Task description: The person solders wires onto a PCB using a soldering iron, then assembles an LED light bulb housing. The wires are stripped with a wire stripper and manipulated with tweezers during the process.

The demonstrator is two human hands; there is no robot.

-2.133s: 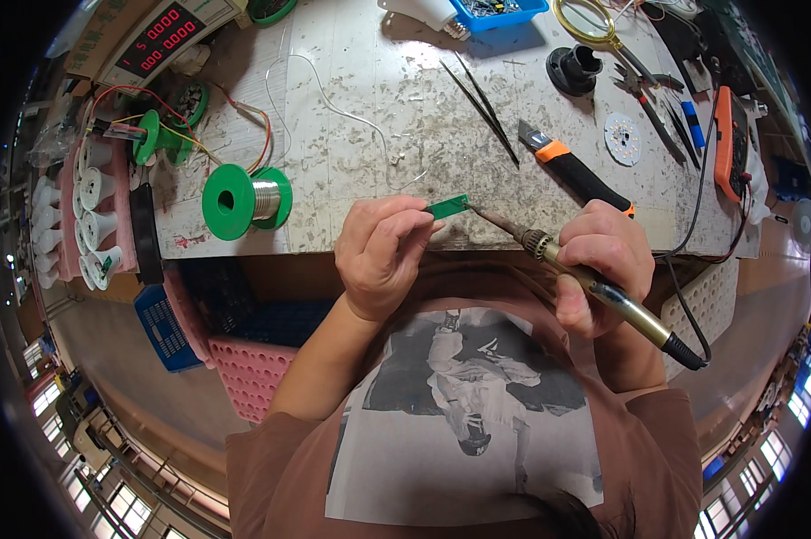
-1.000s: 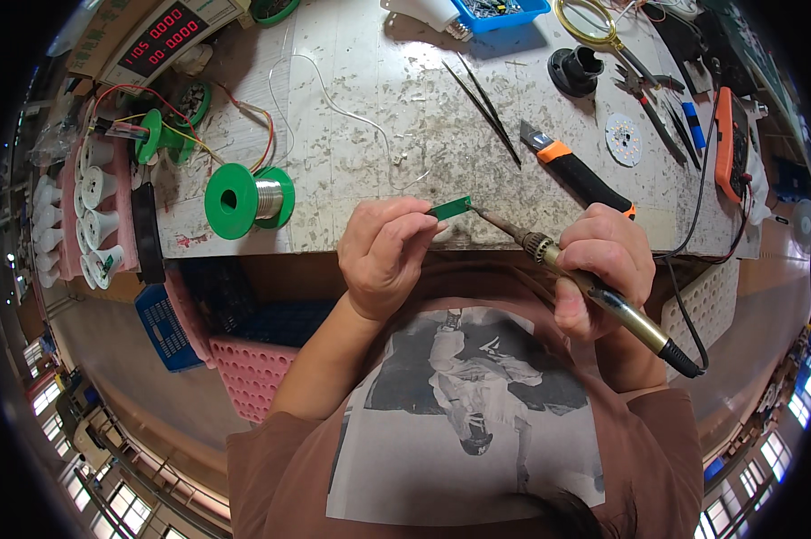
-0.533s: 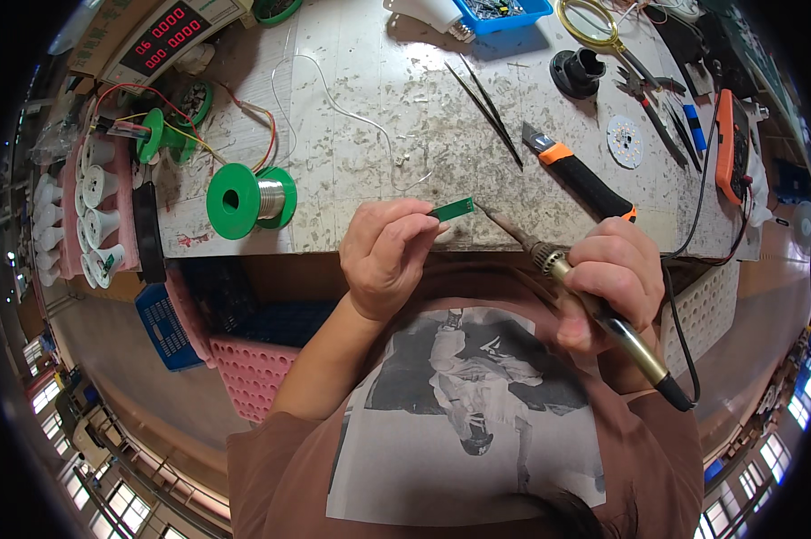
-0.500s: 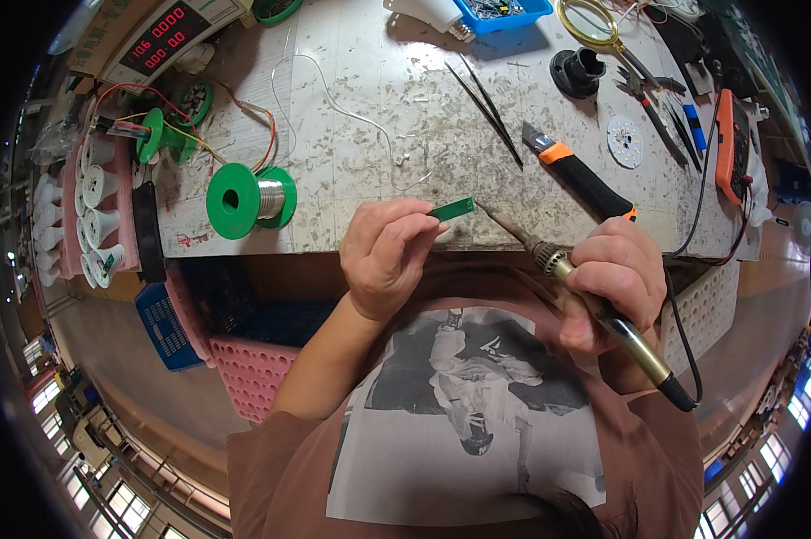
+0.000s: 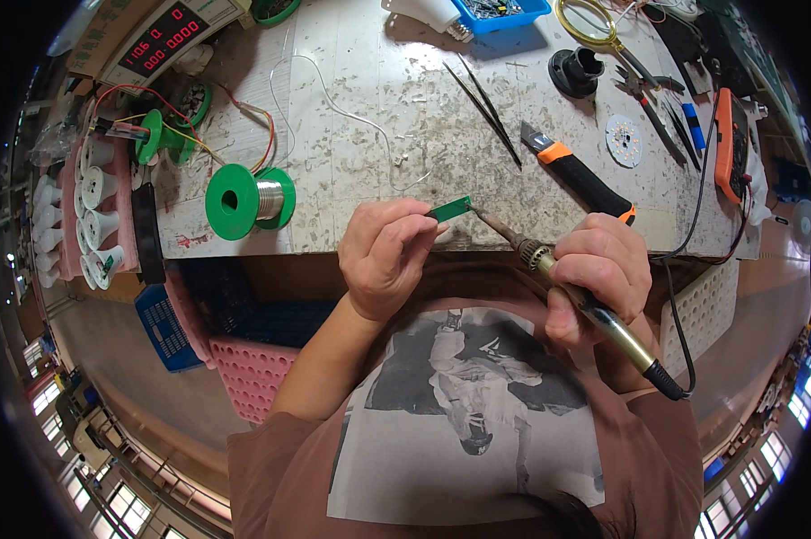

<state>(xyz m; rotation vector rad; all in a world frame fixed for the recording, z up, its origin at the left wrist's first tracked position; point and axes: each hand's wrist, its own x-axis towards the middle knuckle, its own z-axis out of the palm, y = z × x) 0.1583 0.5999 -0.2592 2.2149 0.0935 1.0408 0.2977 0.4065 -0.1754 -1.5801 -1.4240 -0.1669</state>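
Note:
Between thumb and fingers, my left hand (image 5: 385,256) pinches a small green circuit board (image 5: 450,210) above the front edge of the table. My right hand (image 5: 603,274) is wrapped round a soldering iron (image 5: 540,256), its dark tip at the board's right end. Whether the tip touches the board or hovers just off it is too fine to tell. A green spool of solder wire (image 5: 266,199) rests left of my left hand, a loose strand of solder (image 5: 362,120) trailing over the tabletop. Beyond my right hand lies an orange and black utility knife (image 5: 585,180).
Tweezers (image 5: 484,112), a round LED board (image 5: 624,141), pliers (image 5: 652,117) and a magnifying glass (image 5: 594,40) lie farther back. An orange multimeter (image 5: 731,144) is at right. White lamp housings (image 5: 100,187) in pink foam and a red-digit meter (image 5: 158,40) occupy the left.
My right hand has shifted slightly left with the soldering iron, bringing its tip closer onto the board's end. My left hand and the board have barely moved.

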